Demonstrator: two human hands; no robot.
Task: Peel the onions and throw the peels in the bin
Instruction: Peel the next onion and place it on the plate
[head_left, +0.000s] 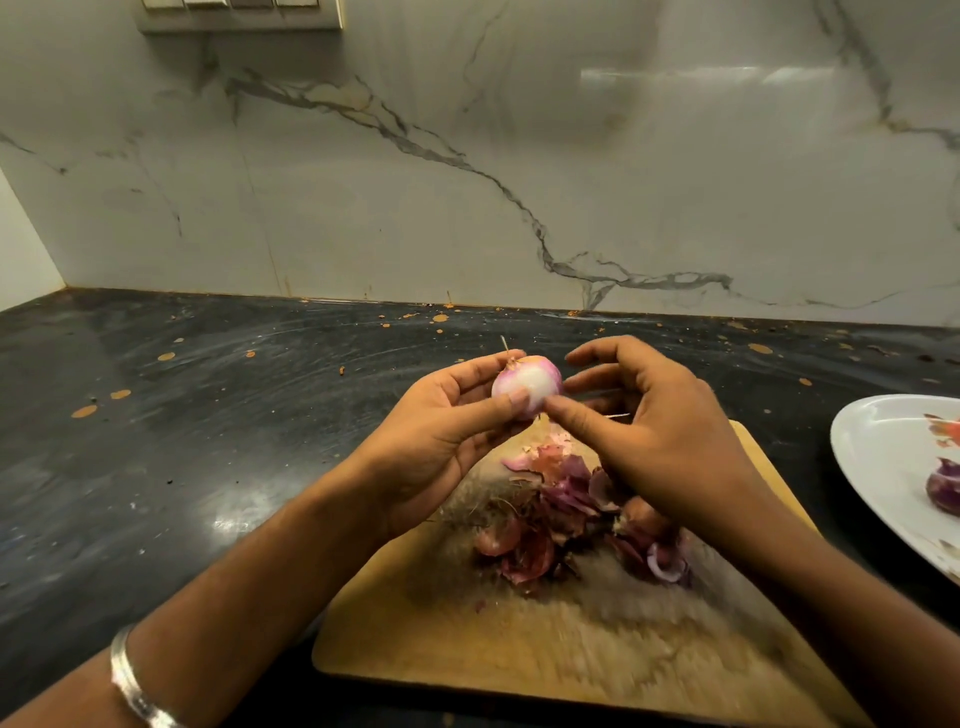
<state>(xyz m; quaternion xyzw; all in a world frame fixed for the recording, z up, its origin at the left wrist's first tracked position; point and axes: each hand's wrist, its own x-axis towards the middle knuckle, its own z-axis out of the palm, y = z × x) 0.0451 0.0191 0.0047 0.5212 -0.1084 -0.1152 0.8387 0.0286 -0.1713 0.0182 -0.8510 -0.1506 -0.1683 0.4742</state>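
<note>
pale pink, the peeled onion (527, 385) sits above the far end of the wooden board (545, 649), pinched in the left hand (441, 441). the right hand (660, 436) touches it with thumb tip, other fingers loosely spread. purple peels (566, 514) lie heaped on the board; a white plate (883, 447) lies right.

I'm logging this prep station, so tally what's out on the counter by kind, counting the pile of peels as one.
Onions: 2, one in the left hand, one on the plate
Peel piles: 1
Cutting boards: 1
Plates: 1
Total: 5
</note>
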